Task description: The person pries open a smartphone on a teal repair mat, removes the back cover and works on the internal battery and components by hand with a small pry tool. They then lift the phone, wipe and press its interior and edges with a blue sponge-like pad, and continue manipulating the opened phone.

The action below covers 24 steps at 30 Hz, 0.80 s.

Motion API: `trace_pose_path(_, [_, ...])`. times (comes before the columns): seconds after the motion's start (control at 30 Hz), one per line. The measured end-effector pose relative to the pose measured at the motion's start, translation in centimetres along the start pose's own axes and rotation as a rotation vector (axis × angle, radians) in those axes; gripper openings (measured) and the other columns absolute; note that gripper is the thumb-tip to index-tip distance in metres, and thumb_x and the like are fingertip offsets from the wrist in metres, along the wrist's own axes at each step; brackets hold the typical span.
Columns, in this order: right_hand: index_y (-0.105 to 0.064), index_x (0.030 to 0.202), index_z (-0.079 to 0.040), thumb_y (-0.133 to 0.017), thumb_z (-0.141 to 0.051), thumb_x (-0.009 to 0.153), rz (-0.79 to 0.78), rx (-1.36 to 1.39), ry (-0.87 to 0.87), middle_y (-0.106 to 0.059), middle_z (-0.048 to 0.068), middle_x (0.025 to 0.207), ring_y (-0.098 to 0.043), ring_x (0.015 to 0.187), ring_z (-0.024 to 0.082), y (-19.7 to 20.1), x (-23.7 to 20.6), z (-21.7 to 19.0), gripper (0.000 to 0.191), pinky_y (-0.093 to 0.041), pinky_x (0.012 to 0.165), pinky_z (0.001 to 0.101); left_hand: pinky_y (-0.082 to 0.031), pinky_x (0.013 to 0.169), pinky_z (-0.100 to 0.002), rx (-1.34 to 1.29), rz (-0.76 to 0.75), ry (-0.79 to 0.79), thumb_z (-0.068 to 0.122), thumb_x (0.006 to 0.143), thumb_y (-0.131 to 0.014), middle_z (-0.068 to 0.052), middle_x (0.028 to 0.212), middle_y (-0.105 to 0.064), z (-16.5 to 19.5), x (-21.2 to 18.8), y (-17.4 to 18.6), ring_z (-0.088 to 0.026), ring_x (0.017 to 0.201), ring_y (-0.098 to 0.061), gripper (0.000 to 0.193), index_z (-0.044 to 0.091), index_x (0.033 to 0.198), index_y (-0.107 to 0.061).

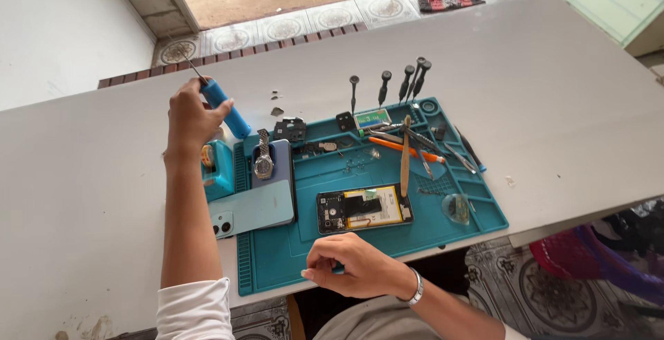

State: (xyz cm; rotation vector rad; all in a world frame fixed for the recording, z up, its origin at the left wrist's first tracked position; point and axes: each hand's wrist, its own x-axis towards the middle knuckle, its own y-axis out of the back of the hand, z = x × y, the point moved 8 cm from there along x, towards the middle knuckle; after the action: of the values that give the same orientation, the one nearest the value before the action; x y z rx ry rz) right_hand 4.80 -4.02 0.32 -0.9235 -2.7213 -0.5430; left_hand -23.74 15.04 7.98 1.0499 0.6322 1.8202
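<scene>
Two hands at work: left hand (pixel 190 115) holds a blue-handled soldering iron (pixel 223 107) raised in its grip; right hand (pixel 349 267) rests clenched, empty, near the opened phone (pixel 363 208). Judged next: careful tip placement.

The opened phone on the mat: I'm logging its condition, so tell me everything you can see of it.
The opened phone lies flat, long side across, near the middle of the teal work mat. Its back cover is off: a dark circuit board at the left end, a yellowish battery beside it with a black strip across. A tan stick's lower end reaches its top right corner. Neither hand touches it.
</scene>
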Motion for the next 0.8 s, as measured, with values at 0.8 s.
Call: trace_pose_path(0.8, [-0.064,0.086,-0.005,-0.073,-0.018,0.097,0.007,-0.060,-0.017,-0.064,0.001,0.074,-0.065,0.068,0.012,0.0,-0.3,0.1,0.019,-0.052,0.061,0.0269,-0.053,0.091,-0.050,0.205,-0.043,0.209,0.063,0.069,-0.088,-0.024,0.116,-0.066,0.0,-1.1,-0.4,-0.037,0.105,-0.065,0.101,-0.004,0.134,-0.048])
